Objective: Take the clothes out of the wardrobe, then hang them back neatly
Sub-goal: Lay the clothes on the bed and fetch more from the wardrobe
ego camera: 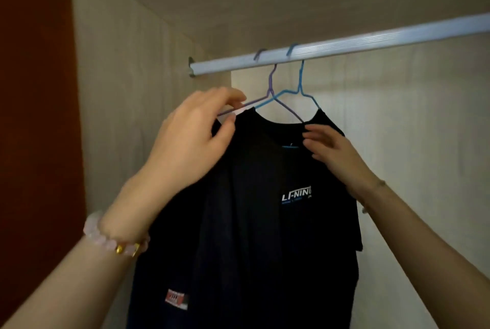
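Two dark T-shirts (pixel 259 222) hang close together from the silver wardrobe rail (pixel 344 49). One is on a purple wire hanger (pixel 270 85), the other on a blue wire hanger (pixel 301 82). The rear shirt shows a white printed logo on its chest. My left hand (pixel 191 140) pinches the left arm of the purple hanger together with the front shirt's left shoulder. My right hand (pixel 328 148) pinches the collar fabric at the right side of the neckline, just below the hanger wires.
The wardrobe's pale side wall (pixel 127 85) is close on the left, and its back panel (pixel 397 130) lies behind the shirts. A reddish-brown surface (pixel 34 90) stands at the far left. The rail runs bare to the right of the two hangers.
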